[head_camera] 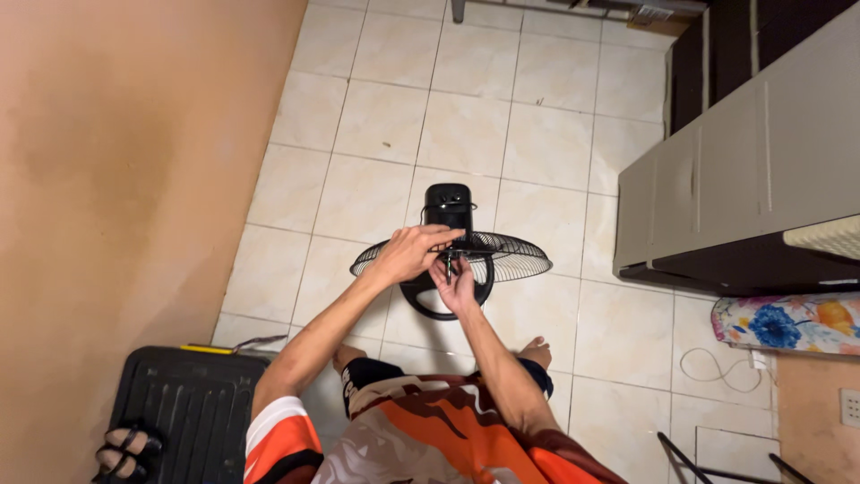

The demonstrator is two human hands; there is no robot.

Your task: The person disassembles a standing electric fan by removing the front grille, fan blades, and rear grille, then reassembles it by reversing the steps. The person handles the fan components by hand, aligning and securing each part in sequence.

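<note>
Hands, left point(408, 254) and right point(459, 285), on fan grille point(511, 255), tiled floor point(466, 116)

Single head-worn view, looking steeply down from standing height, facing forward over the wearer's own arms to a tiled floor point(466, 108), fan point(452, 246) near frame centre at arm's length, orange wall point(116, 161) at left, cabinet point(743, 179) at right.

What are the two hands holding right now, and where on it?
Both hands grip the black fan at its centre shaft, in front of the rear grille.
</note>
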